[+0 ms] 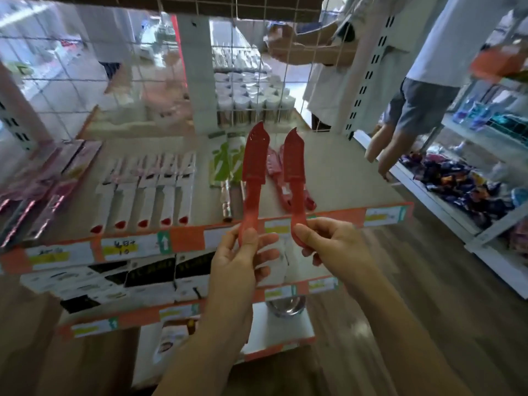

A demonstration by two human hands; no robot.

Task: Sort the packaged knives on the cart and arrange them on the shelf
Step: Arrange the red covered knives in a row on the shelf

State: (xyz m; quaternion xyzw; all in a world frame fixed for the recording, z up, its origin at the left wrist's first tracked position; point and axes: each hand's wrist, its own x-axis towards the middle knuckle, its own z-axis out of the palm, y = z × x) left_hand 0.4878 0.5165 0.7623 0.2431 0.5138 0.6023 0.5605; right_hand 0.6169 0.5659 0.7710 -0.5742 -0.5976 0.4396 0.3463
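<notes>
Fingers (250,238) of my left hand (240,261) curl round the left red knife (253,164) handle, my right hand (331,247) grips the right red knife (294,158); both upright over the near edge of the shelf (348,178).

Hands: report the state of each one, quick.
Left hand: fingers grip the handle of the left red knife.
Right hand: fingers grip the handle of the right red knife.
</notes>
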